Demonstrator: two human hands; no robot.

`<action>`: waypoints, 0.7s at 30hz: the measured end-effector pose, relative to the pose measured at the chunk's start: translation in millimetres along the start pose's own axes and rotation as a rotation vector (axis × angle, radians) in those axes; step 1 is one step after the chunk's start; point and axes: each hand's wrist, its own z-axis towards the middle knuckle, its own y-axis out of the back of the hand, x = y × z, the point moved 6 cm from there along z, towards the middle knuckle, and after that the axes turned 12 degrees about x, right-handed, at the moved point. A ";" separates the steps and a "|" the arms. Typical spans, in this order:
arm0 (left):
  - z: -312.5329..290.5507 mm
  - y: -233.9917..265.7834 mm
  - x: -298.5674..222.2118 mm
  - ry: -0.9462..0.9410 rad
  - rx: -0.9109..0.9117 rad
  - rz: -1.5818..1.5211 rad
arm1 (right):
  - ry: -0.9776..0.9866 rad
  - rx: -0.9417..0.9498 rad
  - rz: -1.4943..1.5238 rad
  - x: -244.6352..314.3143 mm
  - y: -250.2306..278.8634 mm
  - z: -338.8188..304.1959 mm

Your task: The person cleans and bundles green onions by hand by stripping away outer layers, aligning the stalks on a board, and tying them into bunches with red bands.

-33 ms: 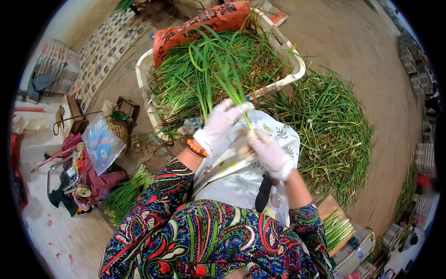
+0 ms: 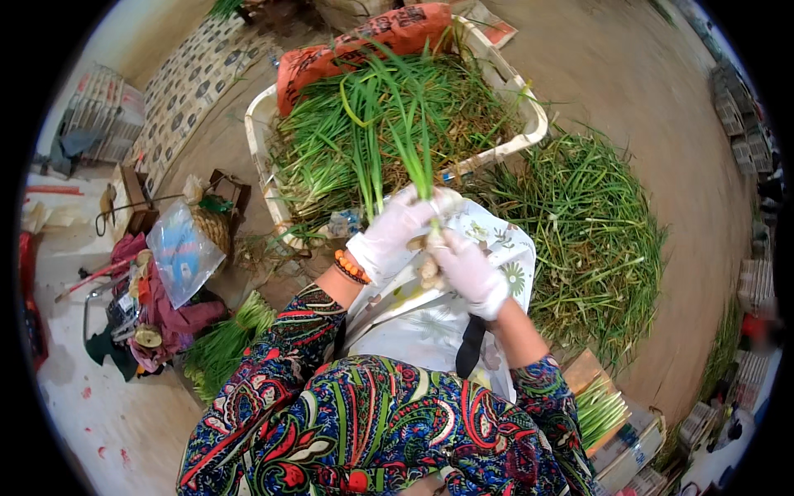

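Note:
Both my hands wear whitish gloves and meet above my lap. Wrapped round a few long green leafy stalks, like garlic chives, my left hand is closed, with the leaves pointing away from me. Close beside it, my right hand pinches the pale lower ends of the same stalks. Its fingertips look beige and lumpy; exactly what is between them is partly hidden. A second slim bunch of green stalks stands out beyond my left hand; whether that hand holds it too, I cannot tell. A white patterned apron covers my lap.
Ahead stands a white tub heaped with greens, an orange sack at its far side. A pile of loose greens lies right. Bundled stalks are at left, beside cloths; more stalks lie in a box at right.
My right hand has shifted left, nearer my left hand. The held stalks have swung more upright, and their leaves are less blurred.

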 end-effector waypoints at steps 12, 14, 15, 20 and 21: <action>-77.5 165.0 9.0 -0.101 0.054 -0.963 | -0.143 -0.212 -1.000 -22.5 -2.1 105.2; -74.2 153.2 18.9 -0.054 0.076 -1.042 | -0.261 -0.160 -0.953 -47.1 2.0 137.8; -71.0 142.1 20.6 -0.064 0.244 -1.146 | -0.320 -0.125 -0.758 -61.7 7.0 144.7; -71.6 130.0 30.3 -0.049 0.209 -1.037 | -0.337 -0.066 -0.031 -61.9 6.0 146.2; -73.5 135.8 28.1 -0.033 0.147 -0.946 | -0.232 -0.122 0.052 -41.5 9.7 136.2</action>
